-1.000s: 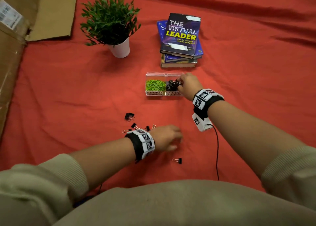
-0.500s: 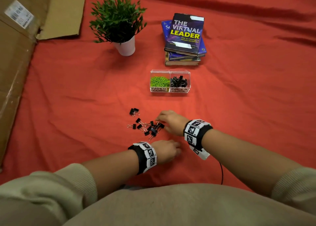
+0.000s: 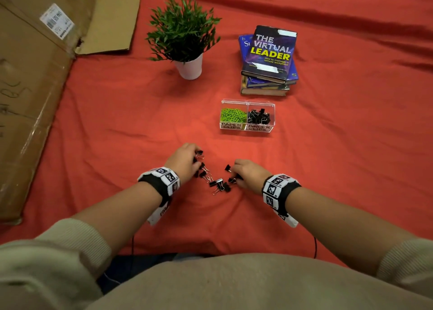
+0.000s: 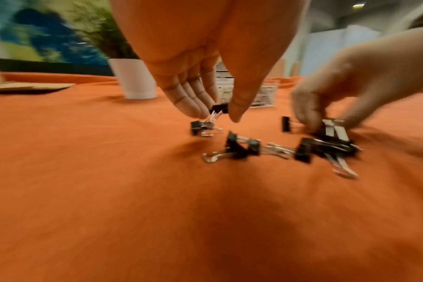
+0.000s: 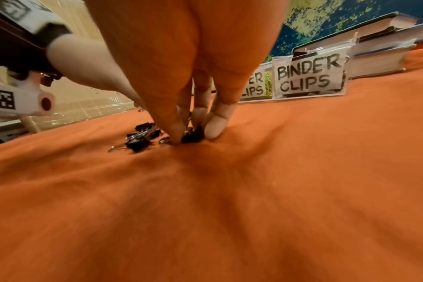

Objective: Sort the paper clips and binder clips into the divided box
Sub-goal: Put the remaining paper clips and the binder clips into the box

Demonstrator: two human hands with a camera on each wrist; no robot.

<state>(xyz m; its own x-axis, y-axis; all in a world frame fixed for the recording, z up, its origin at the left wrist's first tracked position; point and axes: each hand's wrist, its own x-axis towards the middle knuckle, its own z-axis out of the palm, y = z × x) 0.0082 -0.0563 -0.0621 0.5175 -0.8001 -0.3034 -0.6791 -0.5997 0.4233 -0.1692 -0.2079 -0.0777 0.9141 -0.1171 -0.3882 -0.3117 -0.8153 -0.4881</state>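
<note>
A clear divided box (image 3: 247, 128) holds green paper clips (image 3: 233, 115) in its left half and black binder clips (image 3: 259, 117) in its right half. Several loose black binder clips (image 3: 216, 182) lie on the red cloth between my hands. My left hand (image 3: 195, 160) is at the pile's left end. In the left wrist view its nearly straight fingers (image 4: 196, 108) and thumb stand either side of a clip (image 4: 219, 109), with a gap showing. My right hand (image 5: 193, 133) is at the pile's right end and pinches a binder clip (image 5: 193, 135) against the cloth.
A potted plant (image 3: 185, 37) and a stack of books (image 3: 269, 61) stand behind the box. Flattened cardboard (image 3: 35, 87) covers the left side. Cables trail from both wrists toward my body.
My right hand came back from the box to the right end of the pile and pinched a clip. My left hand moved forward from near my body to the pile's left end.
</note>
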